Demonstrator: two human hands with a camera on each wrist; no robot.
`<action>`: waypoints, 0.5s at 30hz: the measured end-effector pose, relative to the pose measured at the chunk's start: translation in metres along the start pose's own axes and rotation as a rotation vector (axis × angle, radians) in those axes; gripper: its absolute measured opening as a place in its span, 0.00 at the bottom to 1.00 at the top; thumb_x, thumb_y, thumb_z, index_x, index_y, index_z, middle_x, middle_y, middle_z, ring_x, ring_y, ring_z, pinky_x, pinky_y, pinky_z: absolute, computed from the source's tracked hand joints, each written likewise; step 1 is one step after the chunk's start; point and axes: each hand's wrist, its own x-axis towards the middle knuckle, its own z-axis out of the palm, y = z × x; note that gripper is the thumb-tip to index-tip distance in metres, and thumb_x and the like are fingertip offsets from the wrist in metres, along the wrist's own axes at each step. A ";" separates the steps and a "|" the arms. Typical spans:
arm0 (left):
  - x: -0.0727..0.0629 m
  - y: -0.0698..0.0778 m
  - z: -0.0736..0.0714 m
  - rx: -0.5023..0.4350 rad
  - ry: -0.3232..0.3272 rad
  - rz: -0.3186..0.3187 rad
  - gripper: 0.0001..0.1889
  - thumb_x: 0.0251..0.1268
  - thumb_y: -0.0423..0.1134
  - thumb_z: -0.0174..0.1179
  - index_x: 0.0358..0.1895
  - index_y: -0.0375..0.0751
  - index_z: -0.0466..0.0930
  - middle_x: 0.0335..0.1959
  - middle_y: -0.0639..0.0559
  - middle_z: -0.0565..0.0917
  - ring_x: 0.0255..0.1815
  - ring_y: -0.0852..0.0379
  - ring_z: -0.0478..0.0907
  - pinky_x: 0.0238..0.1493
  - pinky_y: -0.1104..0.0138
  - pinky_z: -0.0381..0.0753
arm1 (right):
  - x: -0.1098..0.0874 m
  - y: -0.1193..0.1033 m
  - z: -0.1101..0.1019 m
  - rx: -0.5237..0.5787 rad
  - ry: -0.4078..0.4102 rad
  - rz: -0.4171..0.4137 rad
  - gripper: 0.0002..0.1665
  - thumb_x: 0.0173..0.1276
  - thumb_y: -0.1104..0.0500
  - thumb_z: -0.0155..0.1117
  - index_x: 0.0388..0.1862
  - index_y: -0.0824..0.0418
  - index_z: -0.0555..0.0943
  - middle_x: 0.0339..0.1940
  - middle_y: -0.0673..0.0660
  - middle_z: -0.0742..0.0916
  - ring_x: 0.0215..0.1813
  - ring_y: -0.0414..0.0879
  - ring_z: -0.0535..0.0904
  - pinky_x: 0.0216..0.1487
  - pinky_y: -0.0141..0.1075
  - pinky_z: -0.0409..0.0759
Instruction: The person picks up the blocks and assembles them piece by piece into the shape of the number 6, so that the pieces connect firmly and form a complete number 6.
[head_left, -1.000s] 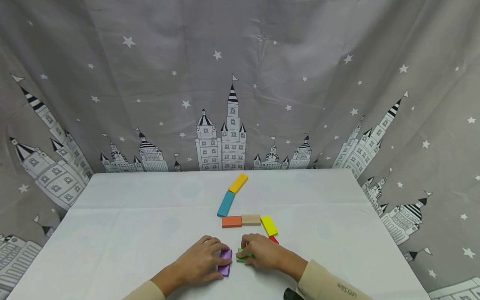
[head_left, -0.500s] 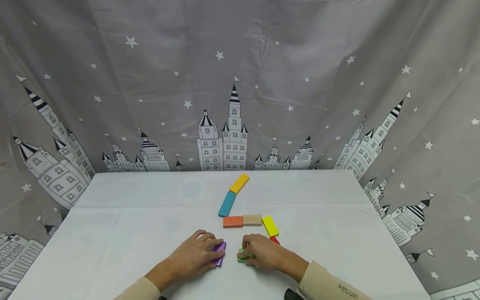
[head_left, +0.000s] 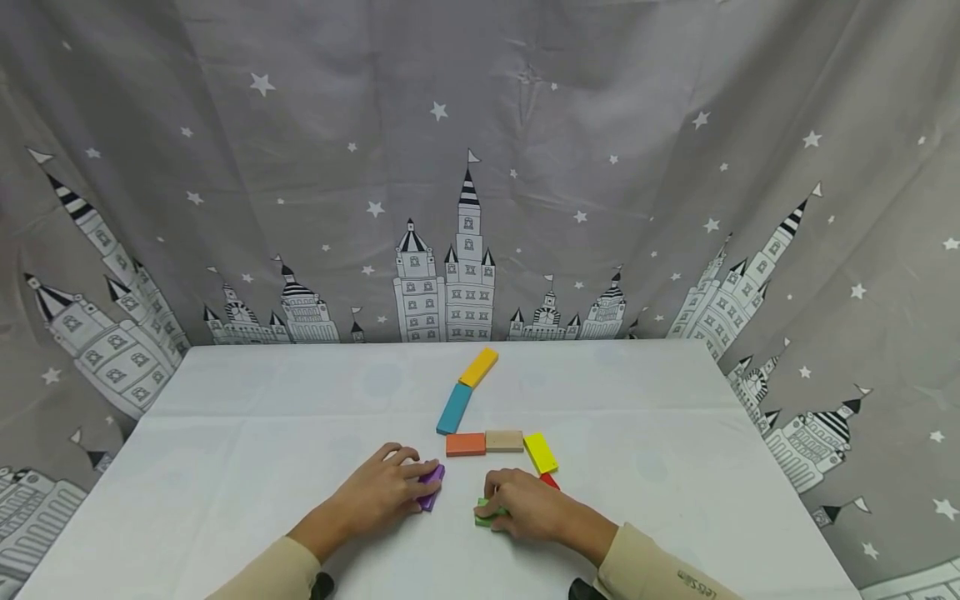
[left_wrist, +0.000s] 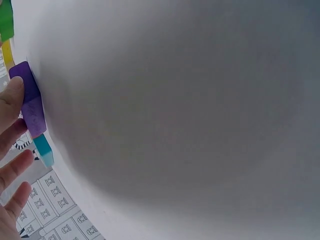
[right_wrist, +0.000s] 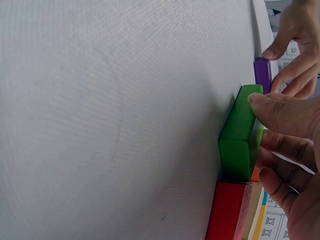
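My left hand (head_left: 378, 493) grips a purple block (left_wrist: 34, 112) between thumb and fingers, low over the white table, left of the orange block. My right hand (head_left: 528, 506) pinches a green block (right_wrist: 239, 122), which lies at the table surface. In the right wrist view the green block's near end touches or nearly touches a red block (right_wrist: 226, 210). From the head view, my right hand hides most of the red block. A yellow block (head_left: 541, 452) meets the red one, and a beige block (head_left: 504, 441) and an orange block (head_left: 466, 444) continue the line leftward.
Behind the orange block, a blue block (head_left: 453, 408) and an amber block (head_left: 478, 367) extend the line toward the table's back edge. The white-covered table (head_left: 285, 400) ends at a grey curtain (head_left: 337, 183) printed with castles and stars.
My left hand has moved the purple block left and farther from me, away from the green block. My right hand stays in place on the green block.
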 end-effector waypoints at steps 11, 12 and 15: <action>0.008 -0.013 0.003 -0.004 0.028 -0.014 0.22 0.58 0.50 0.66 0.57 0.54 0.82 0.57 0.56 0.82 0.52 0.50 0.76 0.58 0.51 0.73 | 0.000 0.001 0.001 0.008 -0.003 0.000 0.18 0.60 0.58 0.72 0.50 0.52 0.86 0.39 0.43 0.81 0.37 0.33 0.71 0.42 0.22 0.73; 0.008 -0.014 0.004 -0.006 0.035 -0.014 0.22 0.59 0.49 0.66 0.57 0.54 0.82 0.56 0.56 0.82 0.51 0.51 0.76 0.58 0.52 0.72 | 0.000 0.001 0.001 0.007 -0.003 0.001 0.18 0.60 0.58 0.72 0.50 0.52 0.86 0.39 0.43 0.81 0.37 0.33 0.71 0.42 0.22 0.73; 0.010 -0.017 0.005 -0.002 0.051 -0.011 0.21 0.58 0.49 0.66 0.57 0.53 0.82 0.55 0.57 0.83 0.50 0.51 0.76 0.57 0.53 0.73 | 0.000 0.002 0.001 0.009 -0.003 0.002 0.18 0.60 0.58 0.72 0.50 0.52 0.86 0.39 0.43 0.81 0.37 0.32 0.71 0.43 0.23 0.73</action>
